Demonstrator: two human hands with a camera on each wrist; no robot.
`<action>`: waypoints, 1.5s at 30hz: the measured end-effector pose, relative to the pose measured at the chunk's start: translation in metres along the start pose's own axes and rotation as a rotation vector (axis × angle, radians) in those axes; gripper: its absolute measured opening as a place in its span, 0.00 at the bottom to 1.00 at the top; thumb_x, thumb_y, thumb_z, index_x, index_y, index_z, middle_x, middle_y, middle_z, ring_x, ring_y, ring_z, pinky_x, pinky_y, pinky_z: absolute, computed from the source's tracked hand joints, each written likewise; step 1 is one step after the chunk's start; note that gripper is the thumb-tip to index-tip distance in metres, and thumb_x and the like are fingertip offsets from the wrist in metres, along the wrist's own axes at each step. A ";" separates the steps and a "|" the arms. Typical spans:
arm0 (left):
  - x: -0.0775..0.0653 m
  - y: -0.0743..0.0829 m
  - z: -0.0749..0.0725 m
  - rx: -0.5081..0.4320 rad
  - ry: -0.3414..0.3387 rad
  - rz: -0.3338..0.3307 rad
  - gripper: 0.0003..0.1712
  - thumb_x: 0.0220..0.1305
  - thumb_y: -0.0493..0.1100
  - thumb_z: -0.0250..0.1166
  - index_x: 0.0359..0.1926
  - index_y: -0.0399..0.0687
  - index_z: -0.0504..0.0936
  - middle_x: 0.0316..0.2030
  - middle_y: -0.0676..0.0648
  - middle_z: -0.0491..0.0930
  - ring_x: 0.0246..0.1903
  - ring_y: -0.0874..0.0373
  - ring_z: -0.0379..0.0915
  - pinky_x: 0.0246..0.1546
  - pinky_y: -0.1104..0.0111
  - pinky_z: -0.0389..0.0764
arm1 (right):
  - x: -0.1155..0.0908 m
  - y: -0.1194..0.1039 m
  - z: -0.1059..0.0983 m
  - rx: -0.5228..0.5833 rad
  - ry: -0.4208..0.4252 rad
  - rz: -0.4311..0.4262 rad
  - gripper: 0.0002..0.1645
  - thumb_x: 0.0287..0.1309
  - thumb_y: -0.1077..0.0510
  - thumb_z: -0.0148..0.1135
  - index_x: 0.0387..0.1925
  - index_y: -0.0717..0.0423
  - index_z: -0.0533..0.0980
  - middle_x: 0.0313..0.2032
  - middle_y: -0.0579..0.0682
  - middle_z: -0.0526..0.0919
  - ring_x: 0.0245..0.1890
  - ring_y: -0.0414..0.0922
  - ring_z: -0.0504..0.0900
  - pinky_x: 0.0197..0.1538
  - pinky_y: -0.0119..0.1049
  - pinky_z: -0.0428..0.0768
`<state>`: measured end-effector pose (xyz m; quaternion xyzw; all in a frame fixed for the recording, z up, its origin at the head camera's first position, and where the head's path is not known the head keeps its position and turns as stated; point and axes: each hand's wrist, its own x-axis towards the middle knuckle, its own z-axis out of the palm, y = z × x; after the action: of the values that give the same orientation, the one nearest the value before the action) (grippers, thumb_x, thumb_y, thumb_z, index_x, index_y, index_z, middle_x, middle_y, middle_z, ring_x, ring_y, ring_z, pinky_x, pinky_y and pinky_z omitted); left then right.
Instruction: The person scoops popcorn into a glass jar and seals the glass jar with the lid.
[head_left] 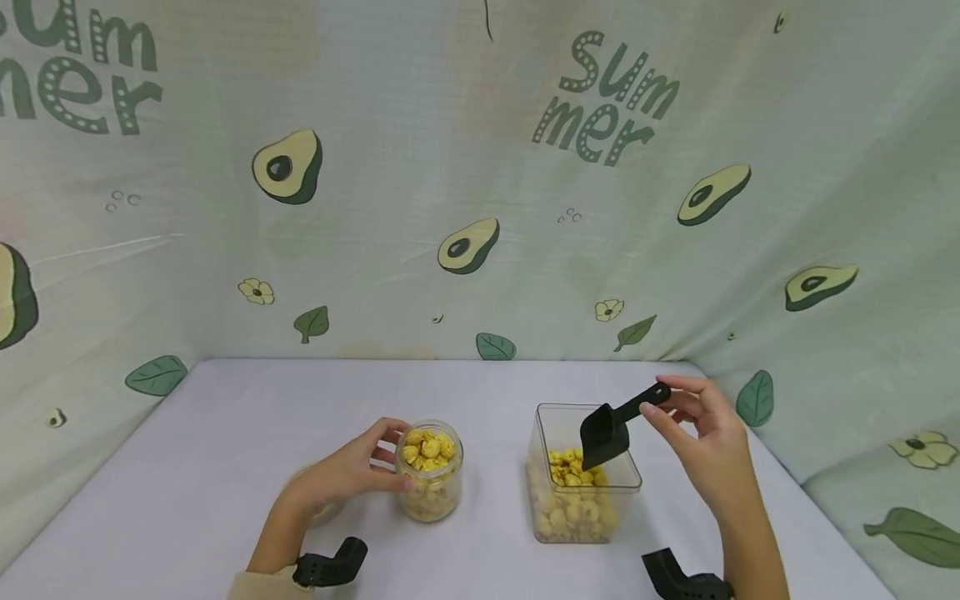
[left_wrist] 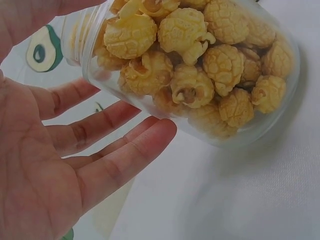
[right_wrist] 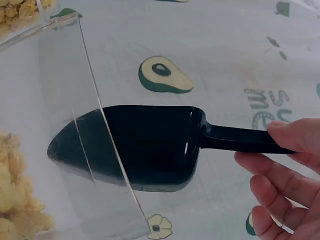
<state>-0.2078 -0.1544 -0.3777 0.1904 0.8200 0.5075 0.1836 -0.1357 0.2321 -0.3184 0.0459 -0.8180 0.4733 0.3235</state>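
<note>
My left hand (head_left: 356,471) holds a clear glass jar (left_wrist: 165,107) at its side, thumb and fingers on opposite sides. The jar stands upright and uncapped on the table, filled with yellow popcorn (head_left: 428,450). Between thumb and fingers, my right hand (head_left: 705,446) pinches the handle of a black scoop (right_wrist: 155,145). The scoop's blade tilts down into the open top of a clear square container (head_left: 543,521), above more popcorn (head_left: 573,504) inside. No popcorn shows on the visible part of the blade, though its hollow is partly hidden.
A white cloth covers the table (head_left: 487,575). Partly hidden behind my left wrist lies a pale round object (head_left: 326,515). A printed curtain (head_left: 390,167) with avocados hangs behind the table and along both sides.
</note>
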 end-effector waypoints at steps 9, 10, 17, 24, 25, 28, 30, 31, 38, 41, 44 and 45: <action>-0.001 -0.001 -0.001 -0.001 0.001 -0.007 0.43 0.51 0.46 0.71 0.64 0.44 0.58 0.58 0.41 0.65 0.53 0.50 0.65 0.49 0.59 0.78 | -0.001 0.010 0.005 -0.167 -0.115 -0.062 0.21 0.52 0.61 0.67 0.49 0.51 0.75 0.30 0.38 0.80 0.32 0.33 0.72 0.33 0.23 0.72; -0.001 -0.001 -0.001 -0.002 0.000 -0.004 0.43 0.51 0.46 0.71 0.64 0.44 0.58 0.58 0.41 0.65 0.53 0.50 0.65 0.49 0.59 0.78 | -0.001 0.011 0.006 -0.184 -0.129 -0.067 0.20 0.52 0.60 0.67 0.49 0.50 0.75 0.31 0.40 0.81 0.31 0.33 0.72 0.32 0.24 0.72; -0.001 -0.001 -0.002 0.002 0.005 0.004 0.43 0.51 0.46 0.71 0.64 0.44 0.58 0.58 0.41 0.65 0.53 0.50 0.65 0.50 0.58 0.77 | 0.000 0.027 0.011 -0.201 -0.222 -0.026 0.17 0.53 0.56 0.67 0.45 0.51 0.75 0.32 0.45 0.82 0.31 0.32 0.73 0.33 0.26 0.74; -0.001 -0.001 -0.002 0.001 0.008 0.000 0.43 0.51 0.46 0.71 0.64 0.44 0.58 0.58 0.41 0.65 0.53 0.50 0.65 0.50 0.58 0.77 | 0.002 0.046 0.004 -0.094 -0.272 0.150 0.18 0.53 0.55 0.66 0.44 0.57 0.74 0.33 0.34 0.81 0.33 0.35 0.74 0.33 0.29 0.73; -0.001 -0.001 -0.002 0.001 0.009 -0.001 0.43 0.50 0.46 0.71 0.64 0.44 0.58 0.58 0.41 0.65 0.53 0.50 0.66 0.50 0.58 0.77 | 0.002 0.048 0.004 -0.081 -0.288 0.173 0.18 0.53 0.55 0.66 0.44 0.58 0.74 0.34 0.34 0.80 0.32 0.36 0.74 0.33 0.29 0.73; -0.001 -0.002 -0.002 -0.002 0.010 -0.005 0.43 0.50 0.47 0.71 0.64 0.45 0.58 0.58 0.41 0.65 0.53 0.50 0.66 0.49 0.58 0.77 | 0.003 0.052 0.004 -0.043 -0.340 0.212 0.18 0.55 0.54 0.65 0.44 0.60 0.73 0.39 0.38 0.78 0.32 0.38 0.76 0.32 0.31 0.74; -0.001 -0.002 -0.002 -0.004 0.008 -0.005 0.43 0.50 0.47 0.71 0.64 0.45 0.58 0.58 0.41 0.65 0.53 0.50 0.66 0.50 0.58 0.77 | 0.004 0.053 0.006 -0.028 -0.366 0.217 0.18 0.56 0.55 0.64 0.44 0.60 0.72 0.40 0.42 0.78 0.32 0.39 0.76 0.32 0.31 0.75; -0.001 -0.002 -0.002 -0.006 0.006 -0.004 0.43 0.51 0.47 0.71 0.64 0.45 0.58 0.58 0.41 0.65 0.53 0.50 0.66 0.50 0.58 0.77 | 0.004 0.053 0.006 -0.031 -0.374 0.214 0.18 0.56 0.55 0.64 0.44 0.60 0.72 0.41 0.44 0.78 0.32 0.38 0.76 0.32 0.31 0.75; -0.001 -0.002 -0.001 -0.011 0.011 -0.006 0.43 0.51 0.47 0.71 0.64 0.44 0.58 0.58 0.40 0.64 0.53 0.50 0.65 0.50 0.58 0.77 | 0.004 0.052 0.005 -0.116 -0.405 0.214 0.23 0.58 0.51 0.62 0.51 0.58 0.71 0.41 0.49 0.78 0.35 0.36 0.74 0.34 0.30 0.76; -0.002 -0.001 0.000 -0.010 0.017 -0.012 0.43 0.51 0.47 0.71 0.63 0.44 0.59 0.58 0.41 0.64 0.53 0.50 0.65 0.50 0.57 0.77 | 0.005 0.050 0.003 -0.173 -0.405 0.222 0.25 0.59 0.46 0.59 0.54 0.55 0.71 0.47 0.52 0.77 0.38 0.33 0.73 0.37 0.30 0.76; -0.002 0.000 0.002 -0.013 0.020 -0.018 0.43 0.50 0.46 0.71 0.63 0.44 0.59 0.58 0.41 0.64 0.53 0.50 0.65 0.50 0.58 0.77 | 0.004 0.046 0.000 -0.200 -0.396 0.220 0.26 0.61 0.44 0.56 0.55 0.53 0.71 0.52 0.52 0.76 0.40 0.30 0.72 0.38 0.30 0.76; -0.002 0.000 0.002 -0.013 0.022 -0.019 0.43 0.50 0.46 0.72 0.63 0.44 0.59 0.58 0.41 0.64 0.53 0.50 0.66 0.50 0.58 0.77 | 0.004 0.045 -0.001 -0.200 -0.389 0.215 0.25 0.62 0.44 0.56 0.55 0.53 0.71 0.52 0.52 0.76 0.40 0.29 0.72 0.38 0.29 0.76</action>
<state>-0.2053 -0.1534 -0.3782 0.1757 0.8204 0.5131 0.1807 -0.1558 0.2584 -0.3491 0.0168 -0.9079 0.4039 0.1105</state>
